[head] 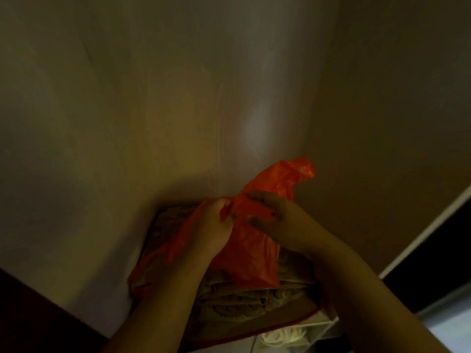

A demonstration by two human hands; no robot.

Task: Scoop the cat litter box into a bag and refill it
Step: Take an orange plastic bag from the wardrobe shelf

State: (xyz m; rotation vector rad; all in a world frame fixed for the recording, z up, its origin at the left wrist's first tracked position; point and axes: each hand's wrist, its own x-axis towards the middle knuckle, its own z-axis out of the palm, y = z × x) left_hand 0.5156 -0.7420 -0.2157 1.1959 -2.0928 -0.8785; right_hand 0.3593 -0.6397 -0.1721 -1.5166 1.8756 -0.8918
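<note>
- Wall (178, 98): pale, dim, fills most of my feed; it meets a second surface at a corner on the right. A dark opening with a light frame sits at far right.
- Brown stack (242, 301): folded, textured material – looks like cloth or paper, I cannot tell which – lying against the wall under both hands.
- Bag (252, 240): thin orange plastic, crumpled, draped over the stack; one end sticks up toward the wall corner, another part trails down to the left edge of the stack.
- Left hand (216, 225): fingers curled, pinching a fold of the bag near its top.
- Right hand (275, 217): fingers curled round the bag just beside the left, thumb side on the film.
- Litter box and scoop: not in view.
- Handling judgement: the film should be very light, limp and slippery, and easy to tear if yanked. Best held at the rim or handles – rub the layers apart there to find the mouth, since the body will only bunch.
- Step in hand, I judge: opening the bag before any scooping.
</note>
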